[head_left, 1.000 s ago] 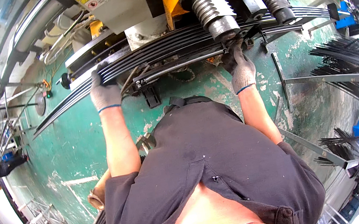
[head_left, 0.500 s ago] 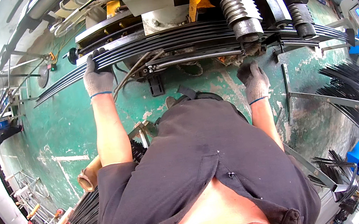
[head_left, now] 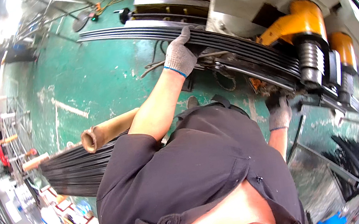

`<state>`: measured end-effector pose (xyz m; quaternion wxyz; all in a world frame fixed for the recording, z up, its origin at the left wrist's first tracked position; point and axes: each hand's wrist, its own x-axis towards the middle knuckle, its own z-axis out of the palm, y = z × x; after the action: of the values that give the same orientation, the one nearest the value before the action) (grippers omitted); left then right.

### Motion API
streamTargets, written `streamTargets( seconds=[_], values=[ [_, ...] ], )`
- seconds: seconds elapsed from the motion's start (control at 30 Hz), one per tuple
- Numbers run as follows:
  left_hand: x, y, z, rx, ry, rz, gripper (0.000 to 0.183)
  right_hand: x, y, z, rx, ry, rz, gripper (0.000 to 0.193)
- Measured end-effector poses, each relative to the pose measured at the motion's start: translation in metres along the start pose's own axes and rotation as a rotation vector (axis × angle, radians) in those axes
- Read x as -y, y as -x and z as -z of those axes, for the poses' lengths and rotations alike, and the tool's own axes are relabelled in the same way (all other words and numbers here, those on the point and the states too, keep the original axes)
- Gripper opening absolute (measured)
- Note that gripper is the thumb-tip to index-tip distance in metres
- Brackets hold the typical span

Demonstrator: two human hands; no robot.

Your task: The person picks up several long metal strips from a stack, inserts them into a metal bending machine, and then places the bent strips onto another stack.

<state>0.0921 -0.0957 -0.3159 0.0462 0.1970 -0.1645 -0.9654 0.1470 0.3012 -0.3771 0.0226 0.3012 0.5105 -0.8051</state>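
Several long, thin black metal bars [head_left: 235, 48] lie side by side through the machine, slanting from the upper left down to the right. My left hand [head_left: 181, 53], in a pale knitted glove with a dark palm, grips them at their near edge. Its thumb lies over the bars and its other fingers are hidden beneath. My right hand [head_left: 279, 114], gloved the same way, is low by the machine's front edge, below the ribbed metal column [head_left: 310, 62]. Its fingers look curled; what they hold, if anything, is hidden.
Orange press heads [head_left: 302, 17] stand over the bars at the right. A metal rack [head_left: 332, 168] with black bars is at the lower right. Behind my left arm lie a cardboard tube [head_left: 106, 131] and a bundle of black rods [head_left: 76, 169]. Cables [head_left: 167, 62] hang below the machine.
My view has turned, so the machine and bars now slant down to the right. My left hand now grips farther along the bars from their left ends. My right hand stays low by the machine.
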Motion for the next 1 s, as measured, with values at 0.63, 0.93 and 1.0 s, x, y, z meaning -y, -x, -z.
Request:
streamTargets(
  seconds=[0.63, 0.93, 1.0],
  values=[
    [-0.377, -0.003, 0.16, -0.43, -0.282, -0.641, 0.053, -0.107, -0.012, 0.257, -0.079, 0.118, -0.461, 0.038],
    [-0.395, -0.006, 0.197, -0.311, -0.473, -0.399, 0.037, -0.106, -0.005, 0.309, -0.151, 0.128, -0.336, 0.047],
    [-0.392, -0.003, 0.177, -0.28, -0.501, -0.404, 0.043, -0.113, -0.001, 0.27, -0.239, 0.208, -0.254, 0.039]
  ],
)
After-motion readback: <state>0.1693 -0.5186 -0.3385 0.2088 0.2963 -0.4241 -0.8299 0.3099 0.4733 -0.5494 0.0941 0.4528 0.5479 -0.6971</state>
